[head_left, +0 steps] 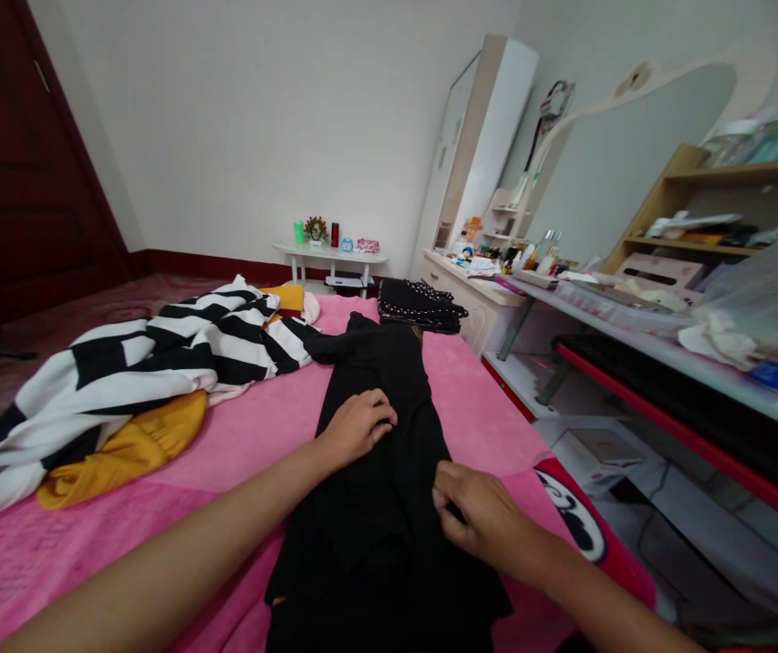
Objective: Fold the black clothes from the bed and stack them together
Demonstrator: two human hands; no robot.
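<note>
A long black garment lies stretched out along the pink bed cover, from near me to the far end. My left hand rests on its middle with the fingers curled down onto the cloth. My right hand is nearer to me at the garment's right edge, with thumb and fingers pinching a fold of the black fabric.
A black-and-white striped garment and a yellow one are piled on the bed's left. A folded black dotted piece lies at the far end. A cluttered desk with shelves stands right; a small white table is by the wall.
</note>
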